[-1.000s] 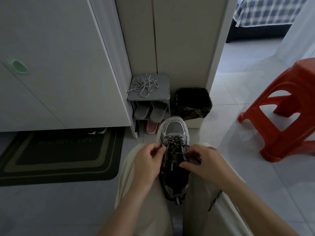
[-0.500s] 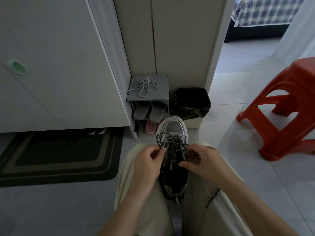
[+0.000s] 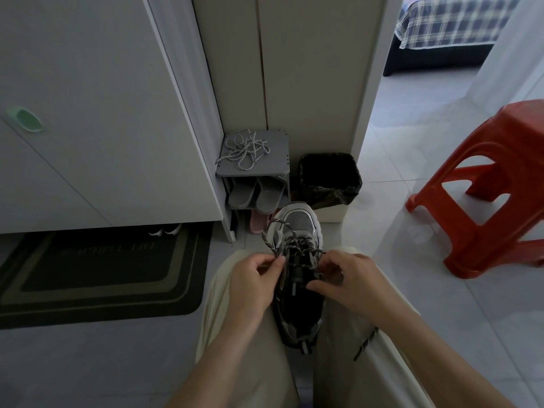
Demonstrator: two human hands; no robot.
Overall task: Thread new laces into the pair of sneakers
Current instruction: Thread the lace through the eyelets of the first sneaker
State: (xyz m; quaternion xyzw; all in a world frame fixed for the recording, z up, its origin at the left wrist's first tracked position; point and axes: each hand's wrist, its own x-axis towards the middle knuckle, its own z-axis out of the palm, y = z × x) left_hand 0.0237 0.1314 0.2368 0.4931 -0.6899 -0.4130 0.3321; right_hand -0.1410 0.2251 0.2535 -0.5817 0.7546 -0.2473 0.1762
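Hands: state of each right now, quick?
Left hand: pinching the lace, at its loose loop beside the sneaker.
Right hand: pinching the lace at the sneaker's eyelets.

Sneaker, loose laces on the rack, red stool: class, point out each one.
sneaker (image 3: 298, 220), head view, grey mesh toe.
loose laces (image 3: 246, 149), head view, middle of the tangle.
red stool (image 3: 518, 120), head view, seat's front edge.

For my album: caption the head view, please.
Left hand and right hand pinch a dark lace on a grey sneaker.

Grey sneaker (image 3: 300, 228) between the legs, left hand (image 3: 253, 287) pinching a speckled lace (image 3: 268, 234) looped just beyond its fingers (image 3: 276, 265), right hand (image 3: 351, 285) pinching the same lace at the eyelets, loose lace (image 3: 245, 150) on rack (image 3: 278, 161) far beyond.
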